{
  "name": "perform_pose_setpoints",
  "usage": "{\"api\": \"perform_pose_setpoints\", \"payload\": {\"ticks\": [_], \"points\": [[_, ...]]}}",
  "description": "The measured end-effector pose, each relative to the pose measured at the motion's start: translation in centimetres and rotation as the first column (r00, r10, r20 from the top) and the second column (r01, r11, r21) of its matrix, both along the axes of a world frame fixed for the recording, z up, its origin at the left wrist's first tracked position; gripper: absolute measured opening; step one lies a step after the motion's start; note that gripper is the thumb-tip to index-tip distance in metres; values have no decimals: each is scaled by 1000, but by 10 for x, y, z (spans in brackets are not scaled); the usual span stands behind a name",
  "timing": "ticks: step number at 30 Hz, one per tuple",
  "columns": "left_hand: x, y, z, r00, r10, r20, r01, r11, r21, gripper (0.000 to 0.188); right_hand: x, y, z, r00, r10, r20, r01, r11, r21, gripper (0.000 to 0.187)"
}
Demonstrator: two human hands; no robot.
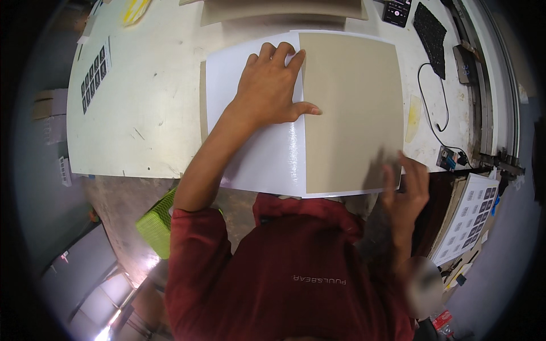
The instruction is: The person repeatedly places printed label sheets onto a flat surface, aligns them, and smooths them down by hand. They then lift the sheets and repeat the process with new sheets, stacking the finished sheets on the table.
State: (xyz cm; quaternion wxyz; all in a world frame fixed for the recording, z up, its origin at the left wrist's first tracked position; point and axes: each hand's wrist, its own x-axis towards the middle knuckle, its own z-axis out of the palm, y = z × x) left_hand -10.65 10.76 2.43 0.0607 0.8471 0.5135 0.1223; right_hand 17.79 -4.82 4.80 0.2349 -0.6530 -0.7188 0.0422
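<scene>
A tan board (352,113) lies on the table over a glossy white sheet (256,153), whose larger bare part extends to the left of the board. My left hand (267,85) rests across the board's left edge, thumb stretched onto the board and fingers bent at the sheet and the edge. It holds nothing. By the board's near right corner is my right hand (409,187), slightly blurred, thumb and fingers apart; whether it touches the corner I cannot tell. A narrow strip of another tan board (203,102) shows under the sheet's left side.
More tan boards (278,11) lie at the table's far edge. A phone (396,12), a black textured piece (430,37) and a thin cable (421,85) are at the right. Printed sheets (95,77) lie left; a green basket (156,221) stands below the table.
</scene>
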Motion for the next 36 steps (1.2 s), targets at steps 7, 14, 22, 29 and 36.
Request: {"api": "perform_pose_setpoints", "payload": {"ticks": [7,14,22,29,36], "points": [[-13,-75,25,970,-56,236,56,998,4,114,-36,6,-24,936,346,60,-340,936,-94,43],[-62,-224,-29,911,350,-217,-356,934,14,115,-28,5,-26,925,377,-42,-380,920,-94,42],[-48,-221,-5,907,415,71,-414,850,326,123,-17,4,-30,899,428,-95,-435,898,-73,39],[-67,-242,-48,890,455,14,-390,745,541,120,-13,3,-29,886,424,-189,-445,891,-86,37],[28,-131,-17,882,47,469,-44,999,-16,116,1,11,-16,846,480,-232,-517,844,-142,34]]}}
